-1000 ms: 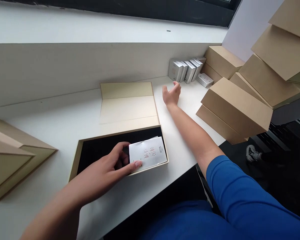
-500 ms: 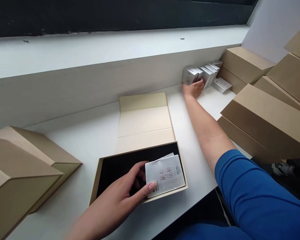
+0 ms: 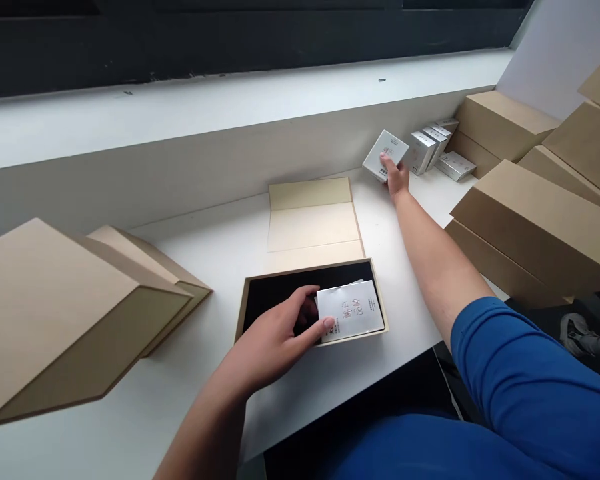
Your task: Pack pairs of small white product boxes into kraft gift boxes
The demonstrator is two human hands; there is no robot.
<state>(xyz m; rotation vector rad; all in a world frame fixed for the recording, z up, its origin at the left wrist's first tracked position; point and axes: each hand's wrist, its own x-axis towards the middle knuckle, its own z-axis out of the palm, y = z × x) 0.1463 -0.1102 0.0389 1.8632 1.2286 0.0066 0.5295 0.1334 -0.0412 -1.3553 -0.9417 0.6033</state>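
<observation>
An open tan gift box point(image 3: 244, 301) with a black lining lies on the white table, its lid flap point(image 3: 313, 215) folded back flat. My left hand point(image 3: 275, 340) is closed on a small silver box point(image 3: 351, 310) resting in the right end of the gift box. My right hand point(image 3: 396, 175) reaches far back and grips another small silver box point(image 3: 385, 153), lifted and tilted, just left of a row of several like silver boxes point(image 3: 430, 147) against the wall.
Closed tan gift boxes are stacked at the right point(image 3: 535, 220) and lie at the left point(image 3: 75, 313). A white ledge point(image 3: 205, 107) and a dark window run along the back. The table's front edge lies near my body.
My right hand reached the row of silver boxes, closed on one and has lifted it away to the left. My left hand stays on the silver box in the gift box.
</observation>
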